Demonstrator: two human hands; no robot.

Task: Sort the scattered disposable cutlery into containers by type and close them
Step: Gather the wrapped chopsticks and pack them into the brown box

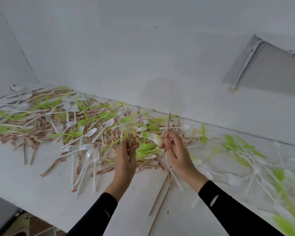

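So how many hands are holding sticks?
2. The left hand grips a bunch of sticks; the right hand pinches one stick, both over the pile.

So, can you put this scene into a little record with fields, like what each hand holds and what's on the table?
Left hand: grips a bunch of thin wooden sticks, upright
Right hand: pinches a single thin wooden stick, upright
Surface: white tabletop
Pile: green plastic cutlery, white plastic spoons, white plastic forks, red-printed wrapped sticks, mixed
Containers: none in view
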